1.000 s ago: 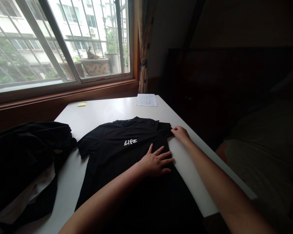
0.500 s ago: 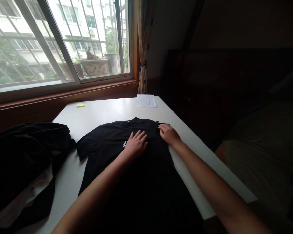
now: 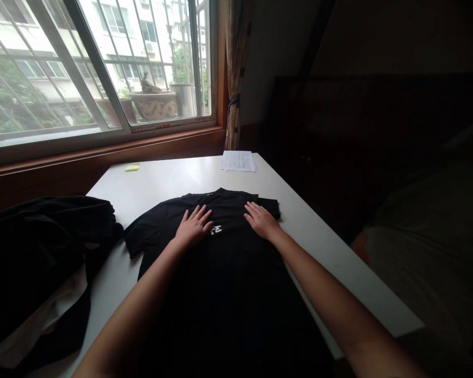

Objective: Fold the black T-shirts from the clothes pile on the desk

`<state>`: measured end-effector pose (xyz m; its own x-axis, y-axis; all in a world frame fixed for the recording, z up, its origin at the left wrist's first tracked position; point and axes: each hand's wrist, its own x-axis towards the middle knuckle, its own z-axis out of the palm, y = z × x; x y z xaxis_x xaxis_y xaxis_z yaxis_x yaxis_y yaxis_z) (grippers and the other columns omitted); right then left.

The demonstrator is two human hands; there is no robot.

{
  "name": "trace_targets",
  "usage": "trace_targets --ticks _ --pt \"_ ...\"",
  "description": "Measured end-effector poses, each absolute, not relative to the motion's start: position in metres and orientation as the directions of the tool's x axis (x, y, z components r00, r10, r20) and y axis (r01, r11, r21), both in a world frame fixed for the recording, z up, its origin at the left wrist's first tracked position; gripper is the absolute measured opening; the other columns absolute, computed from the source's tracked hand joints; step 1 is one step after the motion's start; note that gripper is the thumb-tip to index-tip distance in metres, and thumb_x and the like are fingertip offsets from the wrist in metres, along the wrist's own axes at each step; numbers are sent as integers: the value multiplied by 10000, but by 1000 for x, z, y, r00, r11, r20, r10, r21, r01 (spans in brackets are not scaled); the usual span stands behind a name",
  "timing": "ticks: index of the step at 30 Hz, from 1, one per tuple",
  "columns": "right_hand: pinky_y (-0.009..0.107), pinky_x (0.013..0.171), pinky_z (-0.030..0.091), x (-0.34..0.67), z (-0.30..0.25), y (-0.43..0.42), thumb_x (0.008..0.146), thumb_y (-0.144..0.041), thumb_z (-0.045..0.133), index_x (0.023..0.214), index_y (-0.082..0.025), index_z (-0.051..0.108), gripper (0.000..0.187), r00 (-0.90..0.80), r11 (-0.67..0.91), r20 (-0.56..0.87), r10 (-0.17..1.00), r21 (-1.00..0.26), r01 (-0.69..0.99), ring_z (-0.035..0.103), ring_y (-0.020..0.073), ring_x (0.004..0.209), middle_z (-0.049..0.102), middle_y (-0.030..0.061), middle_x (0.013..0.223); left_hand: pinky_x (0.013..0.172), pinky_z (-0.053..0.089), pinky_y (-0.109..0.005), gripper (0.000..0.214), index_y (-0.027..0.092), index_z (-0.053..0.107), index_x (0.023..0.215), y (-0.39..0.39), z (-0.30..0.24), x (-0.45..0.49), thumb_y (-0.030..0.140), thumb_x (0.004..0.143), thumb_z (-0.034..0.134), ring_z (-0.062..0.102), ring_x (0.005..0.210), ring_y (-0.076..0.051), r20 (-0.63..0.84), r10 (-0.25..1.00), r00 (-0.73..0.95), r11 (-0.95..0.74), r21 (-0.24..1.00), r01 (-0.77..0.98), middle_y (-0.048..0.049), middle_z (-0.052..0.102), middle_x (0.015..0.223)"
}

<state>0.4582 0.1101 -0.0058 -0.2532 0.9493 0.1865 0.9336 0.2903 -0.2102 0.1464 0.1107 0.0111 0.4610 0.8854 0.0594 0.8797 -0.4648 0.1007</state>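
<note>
Your black cloth T-shirt [image 3: 228, 294] lies spread out on the white, flat-topped table [image 3: 161, 176]. It looks mostly flat already, but its right sleeve [image 3: 273, 206] seems not yet smooth. Your left hand [image 3: 193, 226] and right hand [image 3: 261, 219] rest open on its far part, gripping nothing.

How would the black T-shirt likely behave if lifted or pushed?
The T-shirt would probably hang floppy when lifted, since it is cloth spread on the table. It is likely light, being short-sleeved and looking thin. Pushed, it may slide or bunch, as the tabletop looks smooth.
</note>
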Motion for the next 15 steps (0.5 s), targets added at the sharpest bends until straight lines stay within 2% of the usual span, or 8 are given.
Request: trace_targets --ticks 10,15 --pt "473 1246 190 483 -3 122 1043 -509 291 1577 -252 343 596 -324 338 102 941 -197 920 235 230 1531 281 39 1655 1241 99 -545 606 307 237 1602 124 14 85 559 1050 222 127 1556 -242 4 928 372 -372 40 927 -4 180 1677" --pt "472 1252 160 490 -3 129 1037 -540 269 1594 -279 297 616 -282 289 62 957 -187 939 196 223 1542 226 17 1673 1232 89 -573 617 311 217 1605 129 15 57 568 1044 205 80 1561 -256 -35 953 301 -300 26 954 3 128 1687"
